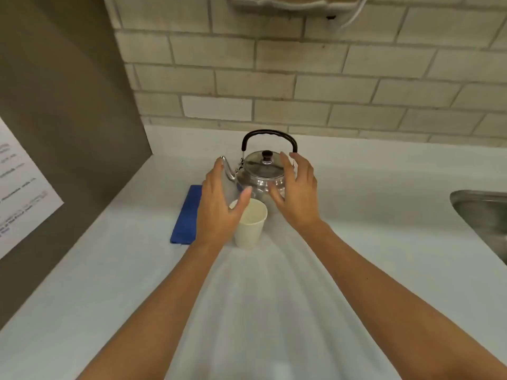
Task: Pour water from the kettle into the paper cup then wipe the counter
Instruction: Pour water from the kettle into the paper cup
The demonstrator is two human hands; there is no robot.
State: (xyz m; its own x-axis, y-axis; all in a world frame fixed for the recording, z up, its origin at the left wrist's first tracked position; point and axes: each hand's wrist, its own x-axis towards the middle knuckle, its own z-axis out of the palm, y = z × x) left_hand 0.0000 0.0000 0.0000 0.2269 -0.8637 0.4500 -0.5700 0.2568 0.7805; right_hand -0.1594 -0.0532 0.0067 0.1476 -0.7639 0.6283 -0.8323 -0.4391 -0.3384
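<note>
A steel kettle [260,174] (black handle upright) is stood on the white counter [356,215] near the tiled wall, a paper cup [251,224] just before it. A folded blue cloth [188,215] is laid leftward. The left hand [219,204] and right hand [297,193] are spread wide, nothing gripped

Pale brick wall [315,78] behind the work surface, with grey mortar joints. Brown panel [55,105] at left, standing at an angle to the wall and carrying a white printed sheet [19,187]; its text is too blurred to read. Steel sink [482,215] at the right edge, partly cut off. Whitish fixture [296,2], possibly a dispenser, at top centre.
</note>
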